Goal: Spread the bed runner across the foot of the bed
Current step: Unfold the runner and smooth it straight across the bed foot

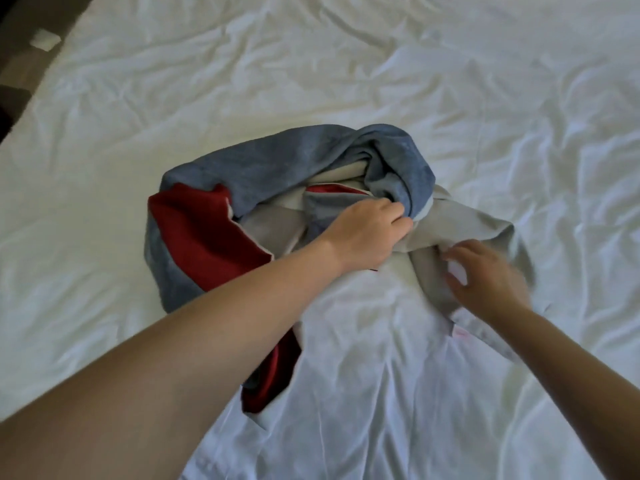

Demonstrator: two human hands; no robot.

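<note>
The bed runner (242,174) lies bunched in a loose ring on the white bed (450,98). It shows blue, red and grey panels with a pale underside. My left hand (367,233) reaches across it and grips a fold where the blue and grey parts meet. My right hand (485,275) rests on the grey part to the right, fingers curled at the cloth and blurred, so its hold is unclear. A red strip of the runner passes under my left forearm towards me.
The wrinkled white sheet covers the whole bed around the runner. At the far left the bed's edge (52,74) drops to a dark floor, where a small white object (45,39) lies.
</note>
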